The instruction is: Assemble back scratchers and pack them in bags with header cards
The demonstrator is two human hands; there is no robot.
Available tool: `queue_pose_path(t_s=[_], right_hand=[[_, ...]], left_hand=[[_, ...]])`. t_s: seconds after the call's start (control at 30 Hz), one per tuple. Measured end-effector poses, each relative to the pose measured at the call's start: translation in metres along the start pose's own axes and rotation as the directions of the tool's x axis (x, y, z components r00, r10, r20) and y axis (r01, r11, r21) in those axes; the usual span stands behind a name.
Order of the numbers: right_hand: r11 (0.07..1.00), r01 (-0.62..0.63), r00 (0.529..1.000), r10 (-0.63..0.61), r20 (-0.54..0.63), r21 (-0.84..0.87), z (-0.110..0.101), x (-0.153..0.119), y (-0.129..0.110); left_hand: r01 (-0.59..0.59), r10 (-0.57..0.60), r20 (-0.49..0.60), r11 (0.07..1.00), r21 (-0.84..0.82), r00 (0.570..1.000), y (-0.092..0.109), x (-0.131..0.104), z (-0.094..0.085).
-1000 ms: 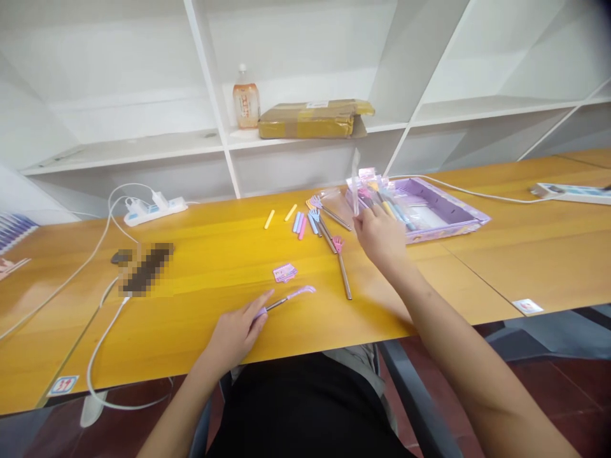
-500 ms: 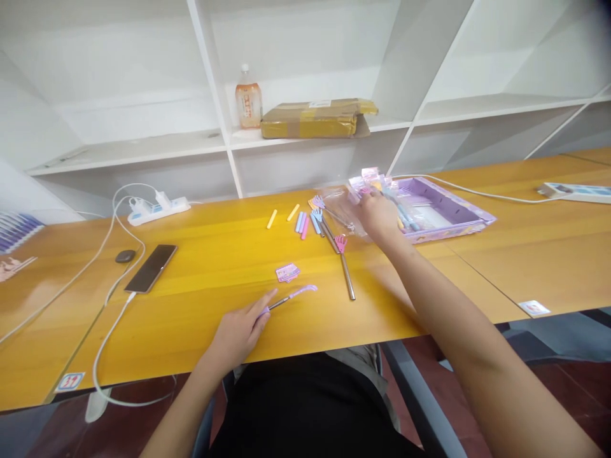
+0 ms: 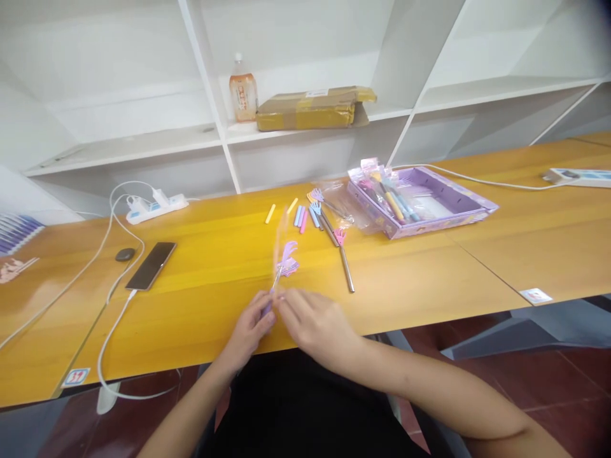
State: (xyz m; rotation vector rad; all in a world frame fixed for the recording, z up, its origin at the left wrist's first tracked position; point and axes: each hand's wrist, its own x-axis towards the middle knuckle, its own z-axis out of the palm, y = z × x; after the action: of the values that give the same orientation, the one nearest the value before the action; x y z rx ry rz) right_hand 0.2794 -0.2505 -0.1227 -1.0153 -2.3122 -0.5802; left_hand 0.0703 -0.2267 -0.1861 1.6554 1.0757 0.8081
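Observation:
My left hand [image 3: 248, 326] is closed around the handle of a purple back scratcher [image 3: 287, 252], whose claw points away from me. Right beside it, my right hand [image 3: 317, 327] has its fingers pinched together on a thin see-through plastic bag [image 3: 277, 248], blurred by motion and rising next to the scratcher. Small purple and pink cards [image 3: 289, 268] lie just behind the claw. Farther right on the table are a pink back scratcher [image 3: 346, 267], a blue back scratcher [image 3: 316, 208] and others, near several short coloured tubes [image 3: 299, 216].
A purple box [image 3: 449, 219] at right holds bagged back scratchers [image 3: 392, 202]; loose clear bags [image 3: 356, 216] lie against it. At left are a phone [image 3: 151, 266] with a cable and a power strip [image 3: 157, 208]. A bottle [image 3: 243, 92] and carton [image 3: 312, 109] stand on the shelf.
My right hand has come back from the purple box to my left hand, bringing the plastic bag. The left hand has lifted and turned the purple back scratcher so its claw points farther away.

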Motion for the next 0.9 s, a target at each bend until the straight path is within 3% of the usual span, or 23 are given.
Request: queue_pose_path(t_s=[0.07,0.13,0.2,0.27,0.37,0.47,0.53,0.6,0.67,0.77,0.9], right_hand=[[0.998,0.051,0.999,-0.051,-0.009,0.031,0.007,0.003,-0.009],[0.990,0.099,0.993,-0.105,0.056,0.100,0.011,0.004,-0.007],[0.960,0.130,0.983,-0.157,0.094,0.249,0.013,0.003,0.002],[0.889,0.060,0.990,-0.112,0.088,0.455,0.016,-0.001,0.013],[0.682,-0.232,0.971,0.197,0.132,0.694,0.026,-0.008,0.029],[0.376,-0.479,0.840,0.457,0.292,0.793,0.043,-0.013,0.040],[0.147,-0.563,0.762,0.473,0.442,0.813,0.053,-0.015,0.040],[-0.017,-0.574,0.744,0.409,0.529,0.819,0.059,-0.015,0.033],[-0.072,-0.540,0.774,0.349,0.528,0.838,0.063,-0.014,0.022],[-0.065,-0.514,0.795,0.339,0.504,0.855,0.066,-0.010,0.010],[-0.185,-0.474,0.716,0.489,0.499,0.861,0.059,-0.009,0.024]], left_hand=[[0.081,-0.093,-0.032,0.960,-0.267,0.995,-0.009,-0.001,0.008],[0.135,-0.180,-0.061,0.887,-0.441,0.982,-0.014,-0.002,0.012],[0.142,-0.214,-0.086,0.849,-0.508,0.973,-0.013,-0.002,0.014],[0.125,-0.215,-0.110,0.836,-0.534,0.970,-0.010,-0.002,0.015],[0.103,-0.198,-0.110,0.822,-0.561,0.974,-0.005,-0.002,0.015],[0.092,-0.163,-0.081,0.829,-0.552,0.983,-0.005,-0.004,0.015],[0.093,-0.139,-0.043,0.834,-0.544,0.989,-0.008,-0.006,0.014],[0.101,-0.103,0.026,0.837,-0.538,0.994,-0.012,-0.009,0.012],[0.109,-0.059,0.114,0.855,-0.507,0.992,-0.015,-0.010,0.009],[0.085,-0.017,0.163,0.902,-0.422,0.987,-0.012,-0.010,0.007],[0.010,-0.010,0.002,0.861,-0.509,1.000,0.001,-0.006,0.009]])
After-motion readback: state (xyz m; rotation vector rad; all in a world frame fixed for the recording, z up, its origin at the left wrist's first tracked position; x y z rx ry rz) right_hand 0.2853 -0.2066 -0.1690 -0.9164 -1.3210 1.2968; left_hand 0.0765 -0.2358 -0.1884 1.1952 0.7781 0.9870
